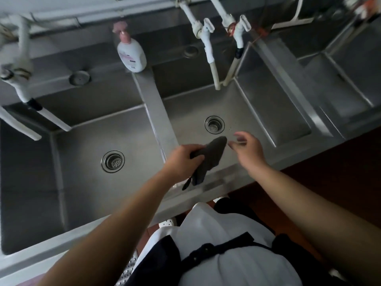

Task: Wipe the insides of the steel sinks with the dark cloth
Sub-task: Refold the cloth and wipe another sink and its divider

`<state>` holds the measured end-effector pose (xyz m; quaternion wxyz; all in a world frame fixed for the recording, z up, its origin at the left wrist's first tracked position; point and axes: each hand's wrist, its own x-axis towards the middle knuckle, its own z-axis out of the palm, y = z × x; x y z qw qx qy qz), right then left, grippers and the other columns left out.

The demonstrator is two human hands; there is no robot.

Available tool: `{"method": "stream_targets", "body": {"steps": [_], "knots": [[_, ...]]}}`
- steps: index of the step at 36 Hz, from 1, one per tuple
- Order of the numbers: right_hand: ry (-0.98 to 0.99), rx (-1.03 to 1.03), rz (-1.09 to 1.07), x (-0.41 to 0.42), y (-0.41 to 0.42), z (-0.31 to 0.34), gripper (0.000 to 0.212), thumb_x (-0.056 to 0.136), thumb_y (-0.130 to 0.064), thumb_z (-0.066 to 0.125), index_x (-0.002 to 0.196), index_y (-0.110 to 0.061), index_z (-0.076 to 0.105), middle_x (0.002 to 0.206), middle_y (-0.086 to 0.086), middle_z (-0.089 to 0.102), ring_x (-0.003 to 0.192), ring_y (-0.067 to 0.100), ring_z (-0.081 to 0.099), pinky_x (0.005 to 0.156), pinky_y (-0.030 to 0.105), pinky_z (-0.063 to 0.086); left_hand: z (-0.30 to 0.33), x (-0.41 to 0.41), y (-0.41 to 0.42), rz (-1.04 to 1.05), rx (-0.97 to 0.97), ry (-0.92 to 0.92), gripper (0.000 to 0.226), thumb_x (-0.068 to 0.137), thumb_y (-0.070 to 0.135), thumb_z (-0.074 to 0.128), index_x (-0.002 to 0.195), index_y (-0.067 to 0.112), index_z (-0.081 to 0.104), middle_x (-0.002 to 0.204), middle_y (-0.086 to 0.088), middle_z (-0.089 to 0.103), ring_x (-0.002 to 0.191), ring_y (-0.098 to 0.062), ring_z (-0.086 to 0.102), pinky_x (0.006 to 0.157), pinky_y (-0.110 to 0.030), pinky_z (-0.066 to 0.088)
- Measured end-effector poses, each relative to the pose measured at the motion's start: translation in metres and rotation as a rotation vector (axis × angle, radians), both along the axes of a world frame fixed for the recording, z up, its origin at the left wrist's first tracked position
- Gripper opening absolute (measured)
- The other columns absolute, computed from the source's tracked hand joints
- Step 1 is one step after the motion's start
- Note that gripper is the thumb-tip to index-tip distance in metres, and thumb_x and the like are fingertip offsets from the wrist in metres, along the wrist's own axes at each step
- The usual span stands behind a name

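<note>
My left hand (182, 158) grips the dark cloth (210, 157), which hangs over the near rim of the middle steel sink (253, 112). One end of the cloth points toward my right hand (248, 147), which hovers just beside it with fingers apart and holds nothing. The middle sink's drain (214, 124) lies just beyond both hands. A larger steel sink (82, 145) with its own drain (113, 161) sits to the left, split off by a steel divider (158, 112).
A white soap bottle with a pink pump (131, 51) stands on the divider at the back. White taps with hoses (210, 48) hang over the middle sink, another tap (22, 79) over the left one. A further steel basin (346, 83) lies right. Brown floor below.
</note>
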<state>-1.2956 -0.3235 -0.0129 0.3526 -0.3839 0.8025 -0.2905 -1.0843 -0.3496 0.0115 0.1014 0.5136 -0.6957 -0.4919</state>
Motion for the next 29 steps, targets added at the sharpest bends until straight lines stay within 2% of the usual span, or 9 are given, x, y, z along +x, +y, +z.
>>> {"method": "stream_targets", "body": {"steps": [2, 5, 8, 13, 17, 20, 23, 26, 29], "knots": [[-0.369, 0.121, -0.205, -0.003, -0.011, -0.008, 0.023, 0.092, -0.036, 0.067, 0.107, -0.019, 0.065, 0.108, 0.004, 0.065, 0.102, 0.026, 0.064, 0.08, 0.034, 0.049, 0.0, -0.02, -0.005, 0.01, -0.077, -0.123, 0.031, 0.096, 0.022, 0.056, 0.126, 0.025, 0.064, 0.103, 0.0, 0.071, 0.091, -0.02, 0.067, 0.082, -0.035, 0.057], [-1.125, 0.415, -0.365, -0.016, -0.028, -0.016, 0.054, 0.089, -0.051, 0.064, 0.121, -0.008, 0.053, 0.125, 0.018, 0.059, 0.112, 0.038, 0.061, 0.085, 0.053, 0.053, -0.003, -0.048, -0.008, 0.043, -0.149, -0.246, 0.039, 0.097, 0.025, 0.055, 0.135, 0.027, 0.058, 0.117, -0.008, 0.071, 0.101, -0.028, 0.067, 0.089, -0.035, 0.054], [-1.397, 0.475, -0.351, -0.035, -0.044, -0.028, 0.064, 0.088, -0.049, 0.065, 0.135, -0.009, 0.048, 0.135, 0.021, 0.057, 0.12, 0.041, 0.058, 0.086, 0.062, 0.05, -0.005, -0.075, -0.003, 0.001, -0.176, -0.303, 0.041, 0.097, 0.028, 0.055, 0.138, 0.033, 0.054, 0.123, -0.002, 0.069, 0.104, -0.027, 0.066, 0.088, -0.035, 0.054], [-1.298, 0.611, -0.314, -0.057, -0.075, -0.06, 0.03, 0.1, -0.034, 0.051, 0.114, -0.009, 0.059, 0.111, 0.016, 0.067, 0.095, 0.032, 0.064, 0.089, 0.057, 0.045, -0.023, -0.108, -0.007, 0.017, -0.066, -0.281, 0.043, 0.096, 0.025, 0.058, 0.138, 0.034, 0.055, 0.126, 0.004, 0.067, 0.111, -0.021, 0.064, 0.09, -0.036, 0.051], [-1.243, 0.6, -0.327, -0.07, -0.106, -0.087, 0.023, 0.103, -0.024, 0.047, 0.116, -0.011, 0.061, 0.101, 0.011, 0.071, 0.093, 0.027, 0.066, 0.076, 0.042, 0.05, -0.043, -0.109, -0.025, 0.195, -0.016, -0.178, 0.04, 0.094, 0.017, 0.064, 0.133, 0.017, 0.061, 0.128, 0.0, 0.064, 0.113, -0.019, 0.062, 0.091, -0.005, 0.039], [-1.051, 0.52, -0.272, -0.076, -0.14, -0.117, 0.022, 0.101, -0.012, 0.048, 0.119, -0.016, 0.061, 0.111, 0.01, 0.068, 0.097, 0.027, 0.065, 0.079, 0.037, 0.052, -0.069, -0.084, -0.044, 0.392, -0.129, -0.401, 0.055, 0.097, 0.025, 0.057, 0.149, 0.019, 0.04, 0.157, -0.001, 0.035, 0.147, -0.021, 0.027, 0.122, -0.034, 0.021], [-0.762, 0.441, -0.156, -0.074, -0.177, -0.15, 0.039, 0.099, -0.009, 0.051, 0.138, -0.014, 0.054, 0.125, 0.015, 0.063, 0.097, 0.028, 0.063, 0.078, 0.034, 0.053, -0.096, -0.05, -0.059, 0.548, -0.127, -0.669, 0.074, 0.099, 0.049, 0.042, 0.158, 0.025, 0.004, 0.165, 0.002, -0.007, 0.152, -0.02, -0.011, 0.122, -0.037, -0.004], [-0.351, 0.357, 0.027, -0.064, -0.214, -0.18, 0.039, 0.099, -0.018, 0.054, 0.137, -0.014, 0.055, 0.133, 0.013, 0.062, 0.116, 0.031, 0.06, 0.099, 0.039, 0.049, -0.118, -0.035, -0.062, 0.559, -0.136, -0.769, 0.082, 0.098, 0.052, 0.041, 0.158, 0.019, -0.005, 0.165, -0.005, -0.01, 0.152, -0.023, -0.013, 0.124, -0.041, -0.003], [-0.08, 0.2, 0.192, -0.041, -0.246, -0.201, 0.037, 0.102, -0.029, 0.048, 0.136, -0.019, 0.056, 0.131, 0.012, 0.064, 0.12, 0.033, 0.058, 0.098, 0.034, 0.045, -0.13, -0.031, -0.056, 0.535, -0.185, -0.749, 0.08, 0.094, 0.046, 0.038, 0.158, 0.012, 0.004, 0.166, -0.005, -0.002, 0.153, -0.022, -0.006, 0.125, -0.044, 0.004]]}}
